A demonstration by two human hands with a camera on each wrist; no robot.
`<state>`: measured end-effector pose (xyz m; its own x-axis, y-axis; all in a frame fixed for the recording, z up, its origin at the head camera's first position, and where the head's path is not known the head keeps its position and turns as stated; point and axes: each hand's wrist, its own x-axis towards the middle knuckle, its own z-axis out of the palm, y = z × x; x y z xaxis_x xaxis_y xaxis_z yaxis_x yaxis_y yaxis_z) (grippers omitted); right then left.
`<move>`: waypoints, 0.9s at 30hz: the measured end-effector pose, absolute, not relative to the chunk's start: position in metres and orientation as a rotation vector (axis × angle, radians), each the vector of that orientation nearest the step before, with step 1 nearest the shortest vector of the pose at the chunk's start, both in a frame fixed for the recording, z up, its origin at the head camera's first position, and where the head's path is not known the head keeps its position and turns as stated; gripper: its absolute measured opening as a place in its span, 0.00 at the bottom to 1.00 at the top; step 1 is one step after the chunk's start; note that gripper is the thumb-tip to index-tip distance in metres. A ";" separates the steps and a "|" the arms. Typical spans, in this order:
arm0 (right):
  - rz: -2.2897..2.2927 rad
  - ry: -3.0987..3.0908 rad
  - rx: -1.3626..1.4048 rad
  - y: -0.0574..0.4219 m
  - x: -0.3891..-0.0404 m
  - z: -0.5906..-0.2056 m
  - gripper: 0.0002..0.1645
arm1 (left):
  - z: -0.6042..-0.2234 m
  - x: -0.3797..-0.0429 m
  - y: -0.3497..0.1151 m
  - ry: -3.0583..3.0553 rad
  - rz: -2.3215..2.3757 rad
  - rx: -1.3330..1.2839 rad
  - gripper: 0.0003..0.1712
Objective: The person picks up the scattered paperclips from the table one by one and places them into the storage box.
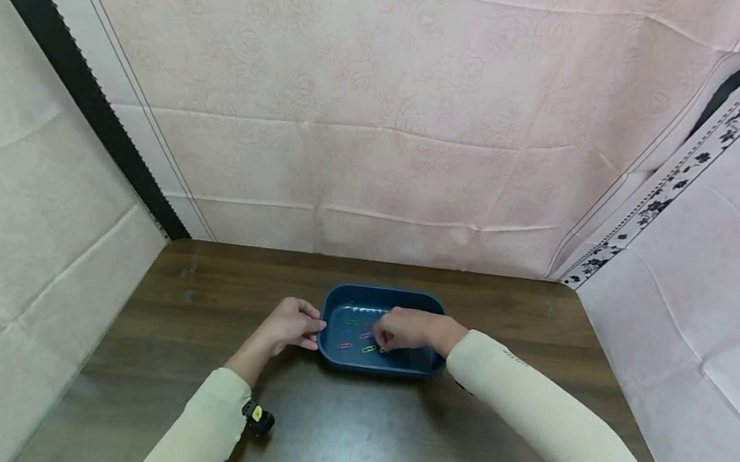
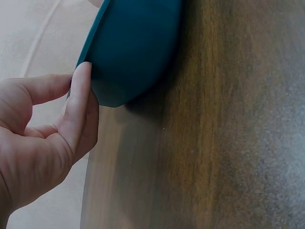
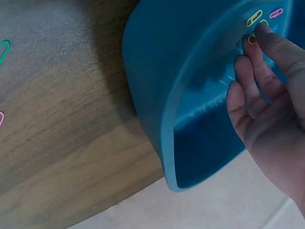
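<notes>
A blue plastic tray [image 1: 373, 370] sits on the table with several coloured paper clips scattered over its floor, among them a pink clip [image 1: 345, 345] and a yellow-green clip [image 1: 368, 348]. At its left end, my left hand [image 1: 294, 324] pinches the rim between thumb and fingers; the left wrist view shows the fingertips against the outer wall [image 2: 138, 47]. My right hand [image 1: 404, 329] reaches inside the tray. Its thumb and index finger pinch a yellow paper clip [image 3: 251, 39], close beside another yellow clip [image 3: 254, 18] and a pink one [image 3: 276, 13].
On the brown wooden table [image 1: 337, 436], a green paper clip [image 3: 4, 50] and a pink paper clip [image 3: 1, 118] lie outside the tray. Pale patterned cloth [image 1: 381, 113] hangs behind the table and along both sides. A black device [image 1: 258, 417] is strapped to the left wrist.
</notes>
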<state>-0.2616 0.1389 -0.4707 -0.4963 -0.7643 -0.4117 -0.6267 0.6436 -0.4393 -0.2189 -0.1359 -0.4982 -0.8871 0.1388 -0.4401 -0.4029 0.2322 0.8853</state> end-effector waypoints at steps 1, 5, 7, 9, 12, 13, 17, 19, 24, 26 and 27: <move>-0.304 2.279 -1.077 0.138 -0.261 -0.471 0.04 | -0.498 -0.219 -0.136 2.083 1.696 -0.243 0.11; -0.275 2.286 -1.066 0.137 -0.260 -0.474 0.03 | -0.498 -0.219 -0.136 2.080 1.699 -0.249 0.11; -0.256 2.296 -1.063 0.136 -0.260 -0.475 0.04 | -0.498 -0.219 -0.136 2.078 1.701 -0.251 0.11; -0.235 2.308 -1.061 0.135 -0.260 -0.477 0.04 | -0.499 -0.219 -0.136 2.078 1.701 -0.252 0.11; -0.195 2.323 -1.071 0.134 -0.261 -0.481 0.05 | -0.499 -0.220 -0.136 2.079 1.704 -0.250 0.10; -0.184 2.326 -1.072 0.133 -0.261 -0.482 0.05 | -0.499 -0.220 -0.136 2.079 1.706 -0.249 0.10; -0.146 2.330 -1.081 0.131 -0.260 -0.485 0.08 | -0.497 -0.219 -0.135 2.075 1.717 -0.236 0.11; -0.139 2.327 -1.082 0.130 -0.260 -0.486 0.09 | -0.496 -0.219 -0.135 2.075 1.716 -0.232 0.11; -0.133 2.325 -1.083 0.130 -0.259 -0.487 0.09 | -0.496 -0.219 -0.135 2.075 1.707 -0.239 0.11; -0.126 2.329 -1.086 0.130 -0.259 -0.487 0.09 | -0.496 -0.219 -0.135 2.073 1.706 -0.249 0.12; -0.122 2.332 -1.086 0.130 -0.258 -0.488 0.09 | -0.496 -0.219 -0.135 2.071 1.707 -0.254 0.12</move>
<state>-0.2582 0.1299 -0.4879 -0.5159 -0.7296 -0.4489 -0.6790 0.6678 -0.3050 -0.2186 -0.1347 -0.4959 -0.8852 0.1354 -0.4450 -0.4110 0.2204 0.8846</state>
